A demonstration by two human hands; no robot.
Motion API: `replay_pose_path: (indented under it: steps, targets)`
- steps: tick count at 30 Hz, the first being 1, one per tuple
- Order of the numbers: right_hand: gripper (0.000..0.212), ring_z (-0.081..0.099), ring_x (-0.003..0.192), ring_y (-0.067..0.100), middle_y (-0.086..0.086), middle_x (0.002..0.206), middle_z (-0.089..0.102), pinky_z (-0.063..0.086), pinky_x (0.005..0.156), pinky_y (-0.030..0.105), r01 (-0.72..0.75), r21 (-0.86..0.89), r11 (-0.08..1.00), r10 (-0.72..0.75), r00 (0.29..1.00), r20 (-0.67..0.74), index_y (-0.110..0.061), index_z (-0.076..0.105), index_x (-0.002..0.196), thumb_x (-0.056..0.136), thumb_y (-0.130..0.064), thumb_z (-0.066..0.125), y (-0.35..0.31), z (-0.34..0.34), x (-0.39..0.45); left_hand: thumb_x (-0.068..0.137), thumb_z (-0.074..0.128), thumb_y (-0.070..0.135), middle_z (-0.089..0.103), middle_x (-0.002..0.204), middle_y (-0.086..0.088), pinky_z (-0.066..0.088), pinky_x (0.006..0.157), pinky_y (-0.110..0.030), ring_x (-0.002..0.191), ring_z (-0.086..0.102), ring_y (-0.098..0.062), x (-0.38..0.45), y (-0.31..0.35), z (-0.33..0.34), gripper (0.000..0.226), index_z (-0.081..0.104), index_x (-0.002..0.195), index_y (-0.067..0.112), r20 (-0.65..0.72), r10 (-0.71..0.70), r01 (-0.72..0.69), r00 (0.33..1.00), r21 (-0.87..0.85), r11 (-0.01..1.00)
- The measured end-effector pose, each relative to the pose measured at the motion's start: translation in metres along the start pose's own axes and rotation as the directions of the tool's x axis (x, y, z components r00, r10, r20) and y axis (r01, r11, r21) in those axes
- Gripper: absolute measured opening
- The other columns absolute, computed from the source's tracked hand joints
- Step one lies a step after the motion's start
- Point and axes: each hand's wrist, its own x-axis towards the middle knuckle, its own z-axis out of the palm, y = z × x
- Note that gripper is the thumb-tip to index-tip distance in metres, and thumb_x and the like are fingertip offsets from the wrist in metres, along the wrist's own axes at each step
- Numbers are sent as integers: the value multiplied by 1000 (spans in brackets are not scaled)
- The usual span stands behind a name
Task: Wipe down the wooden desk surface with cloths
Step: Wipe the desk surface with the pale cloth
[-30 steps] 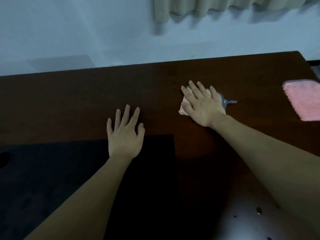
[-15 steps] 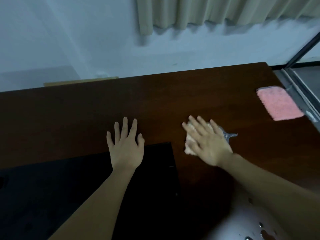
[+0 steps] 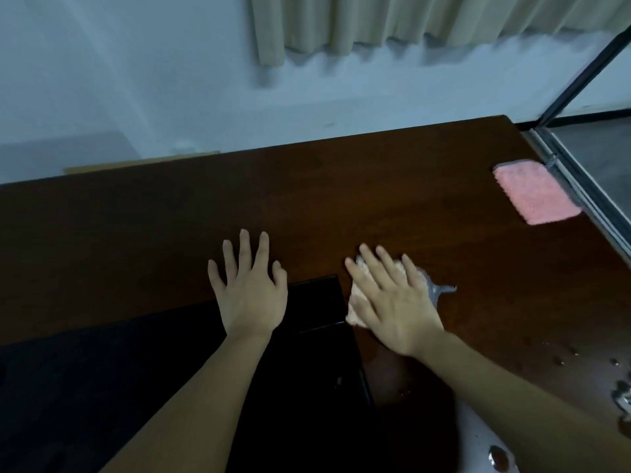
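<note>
Pressing flat, fingers straight, the right hand (image 3: 392, 302) holds the pale cloth (image 3: 356, 315) on the wooden desk (image 3: 136, 233), nearer the person than a second ago, just beside the black mat (image 3: 307, 353). The left hand (image 3: 249, 291) rests open, unmoved, half on that mat. A pink cloth (image 3: 536, 192) lies at the far right edge; shiny specks near right may be water drops (image 3: 621, 397).

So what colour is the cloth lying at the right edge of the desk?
Pink cloth, seen clearly in the head view.
</note>
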Motion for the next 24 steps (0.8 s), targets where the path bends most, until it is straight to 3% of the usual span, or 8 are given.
replay_pose_path:
  steps: [5,11,15,20,24]
  targets:
    - [60,-31,149,11,-12,163,-29,-16,123,46,33,14,999,-33,999,21,-47,-20,154,97,-64,-8,18,-4,8,105,19,48,-8,170,4,-4,125,-55,155,-13,-26,1,1,-1,59,2,161,37,17,-9,8,1000,9,1000]
    - [62,-16,155,15,-8,169,-16,-8,124,48,-125,13,992,125,992,-18,-43,-7,160,101,-61,4,60,-32,96,106,19,49,-8,170,5,-5,125,-53,155,-14,-24,3,0,5,59,2,161,38,-19,-12,13,1000,20,1000]
    - [63,-14,156,19,-5,169,-14,-7,124,51,-166,26,986,167,986,-14,-39,-5,161,102,-59,3,58,-34,103,106,19,49,-9,169,7,-6,125,-52,155,-14,-22,2,2,5,59,2,161,39,-5,-16,16,1000,19,1000]
    - [61,-25,153,18,-6,165,-27,-12,123,49,31,-14,999,-31,999,8,-39,-22,156,100,-56,-7,41,-13,25,106,19,48,-7,170,7,-3,125,-52,156,-12,-23,1,4,1,58,1,161,40,8,-16,16,1000,34,999]
    - [61,-22,153,15,-7,168,-17,-11,123,49,155,17,988,-155,988,27,-41,-10,159,103,-62,-1,59,2,-18,107,20,46,-5,170,8,-2,125,-52,156,-9,-22,-3,7,0,58,3,161,39,-7,28,-27,1000,97,995]
